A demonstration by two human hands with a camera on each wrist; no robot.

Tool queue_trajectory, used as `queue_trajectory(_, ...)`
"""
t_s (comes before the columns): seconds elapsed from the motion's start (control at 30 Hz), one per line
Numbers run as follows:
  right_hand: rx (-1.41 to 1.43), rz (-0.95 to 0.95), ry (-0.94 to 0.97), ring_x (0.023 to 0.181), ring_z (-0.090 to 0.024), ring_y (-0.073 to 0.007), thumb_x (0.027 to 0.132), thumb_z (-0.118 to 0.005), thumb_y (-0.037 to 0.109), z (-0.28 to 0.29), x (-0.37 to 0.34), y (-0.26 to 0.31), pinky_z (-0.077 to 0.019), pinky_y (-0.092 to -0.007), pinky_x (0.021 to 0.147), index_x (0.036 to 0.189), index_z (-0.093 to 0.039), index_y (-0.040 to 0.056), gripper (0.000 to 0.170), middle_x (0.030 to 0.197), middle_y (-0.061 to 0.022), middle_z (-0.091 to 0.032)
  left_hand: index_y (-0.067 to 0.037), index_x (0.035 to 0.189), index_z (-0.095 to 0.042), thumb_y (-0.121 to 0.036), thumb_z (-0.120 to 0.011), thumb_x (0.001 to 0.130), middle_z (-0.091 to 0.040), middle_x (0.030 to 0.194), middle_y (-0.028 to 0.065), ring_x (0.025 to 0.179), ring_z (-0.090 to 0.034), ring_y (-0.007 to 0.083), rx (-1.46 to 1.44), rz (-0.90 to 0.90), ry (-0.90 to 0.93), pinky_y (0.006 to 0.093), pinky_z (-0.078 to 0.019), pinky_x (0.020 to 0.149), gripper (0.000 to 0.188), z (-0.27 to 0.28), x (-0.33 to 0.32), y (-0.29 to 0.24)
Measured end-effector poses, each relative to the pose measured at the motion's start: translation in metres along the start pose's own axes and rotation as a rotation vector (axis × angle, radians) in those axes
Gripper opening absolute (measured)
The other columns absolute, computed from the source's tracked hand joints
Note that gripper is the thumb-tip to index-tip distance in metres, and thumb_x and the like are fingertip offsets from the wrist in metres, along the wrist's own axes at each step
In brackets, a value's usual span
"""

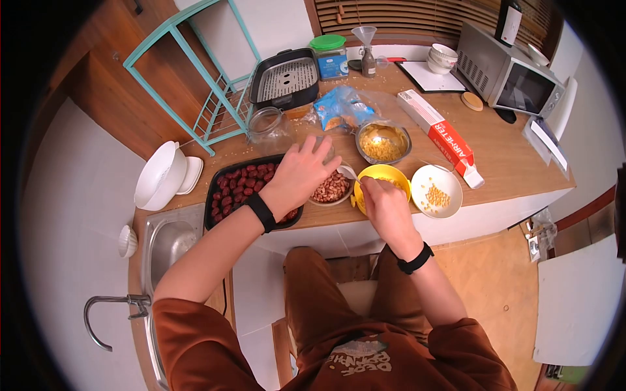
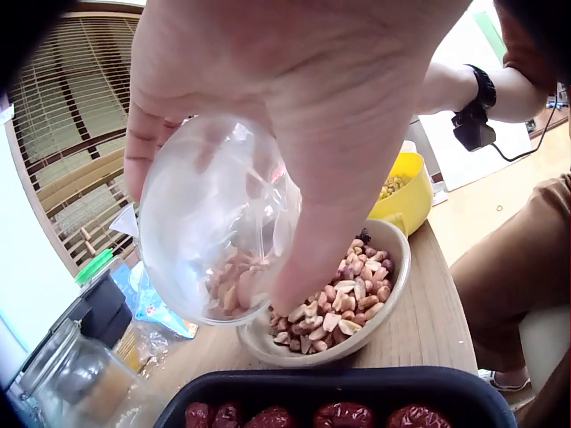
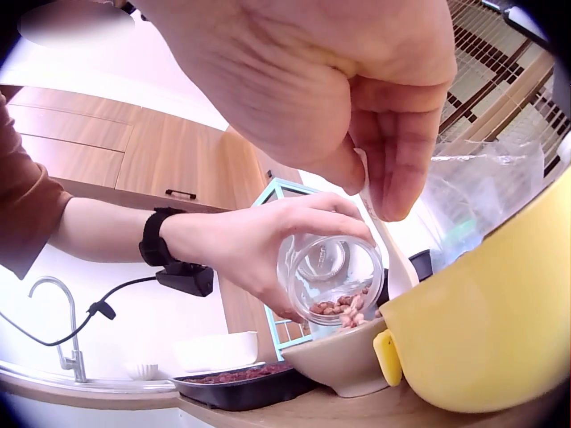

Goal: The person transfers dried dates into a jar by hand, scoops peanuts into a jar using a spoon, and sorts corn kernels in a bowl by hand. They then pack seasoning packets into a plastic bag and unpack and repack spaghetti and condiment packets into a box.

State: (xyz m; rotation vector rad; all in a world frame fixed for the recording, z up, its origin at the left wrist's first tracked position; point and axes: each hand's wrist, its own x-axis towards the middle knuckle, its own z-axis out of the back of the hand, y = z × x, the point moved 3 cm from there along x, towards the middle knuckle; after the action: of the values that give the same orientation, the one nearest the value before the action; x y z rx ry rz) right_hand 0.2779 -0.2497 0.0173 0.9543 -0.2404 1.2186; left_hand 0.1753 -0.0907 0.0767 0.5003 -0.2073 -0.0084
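Note:
My left hand (image 1: 301, 174) grips a clear jar (image 2: 210, 205) tipped on its side, with some peanuts near its mouth. The mouth hangs over the rim of a beige bowl (image 2: 401, 290), which holds a heap of shelled peanuts (image 2: 352, 308). My right hand (image 1: 393, 218) pinches the handle of a white spoon (image 3: 397, 259) and reaches over the yellow container (image 3: 482, 321). The spoon's lower end points down between the jar and this container, beside the peanut bowl. Left of the bowl, a black tray (image 1: 210, 207) of red dates lies under my left forearm.
A white plate (image 1: 422, 203) with yellow kernels and a metal bowl (image 1: 360, 144) of yellow bits stand nearby. Behind are an empty glass jar (image 1: 267, 130), a blue bag (image 1: 342, 107) and a red-white box (image 1: 443, 137). A sink (image 1: 173, 244) is at left.

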Motion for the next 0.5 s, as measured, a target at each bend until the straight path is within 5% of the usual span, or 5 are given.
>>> queue_trajectory(0.5, 0.132, 0.040, -0.081, 0.077, -0.066, -0.0368, 0.089, -0.063, 0.002, 0.015, 0.000, 0.016, -0.0528, -0.0455, 0.069, 0.100, -0.063, -0.0022, 0.011, 0.081, -0.0190, -0.066, -0.007, 0.132, -0.055, -0.009, -0.075, 0.074, -0.051, 0.135, 0.0158, 0.121, -0.051, 0.0379, -0.371, 0.158, -0.024, 0.0461, -0.0534, 0.092, 0.061, 0.000, -0.008, 0.017)
